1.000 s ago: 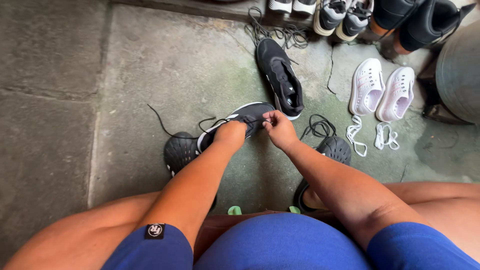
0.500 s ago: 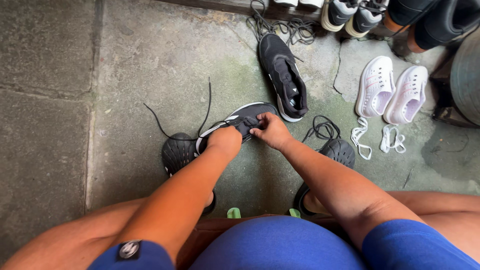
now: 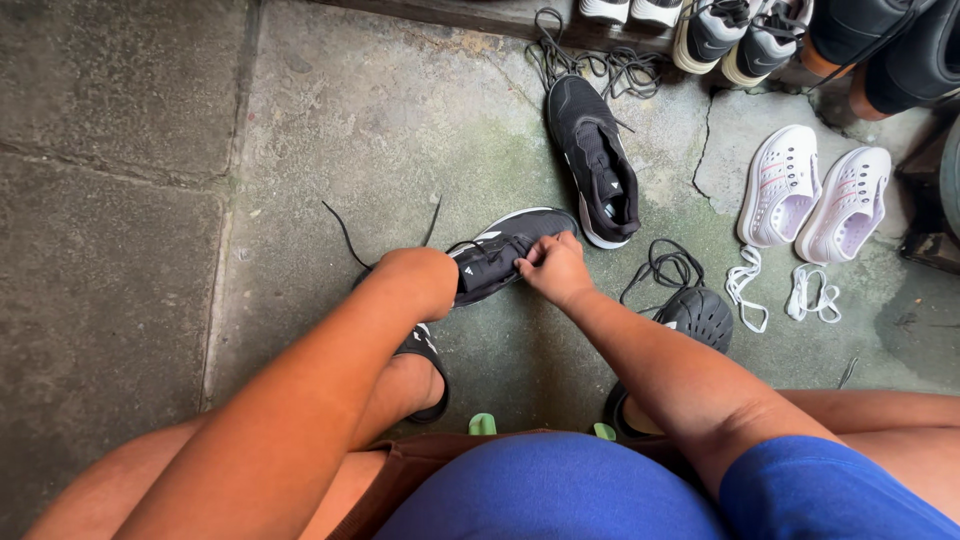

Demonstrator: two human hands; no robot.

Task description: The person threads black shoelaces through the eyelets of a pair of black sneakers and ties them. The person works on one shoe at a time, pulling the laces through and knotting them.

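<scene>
Head view, looking down past the knees to a concrete floor [image 3: 150, 200].

Black sneaker [image 3: 505, 250] with white sole edge lies on the floor in front of the seated person, long axis running lower-left to upper-right, toe toward the upper right. Both hands on it.

Left hand [image 3: 425, 280] covers the heel end; fingers curl down out of sight on the far side, closed around the shoe as far as I can judge. Right hand [image 3: 555, 268] at the tongue, fingers pinched shut on the lace area; whether a lace end sits in the pinch, cannot tell. Loose black lace [image 3: 345, 235] trails up and left, clear of both hands.

Shoe lies between the two hands, touching both; right hand nearer the eyelets, left nearer the heel.

Around: second black sneaker [image 3: 595, 160] just beyond, toe pointing away. White perforated clogs [image 3: 815, 190] well to the right, white laces [image 3: 770, 290] beside them. Dark clogs on the person's feet [image 3: 700, 315].
</scene>
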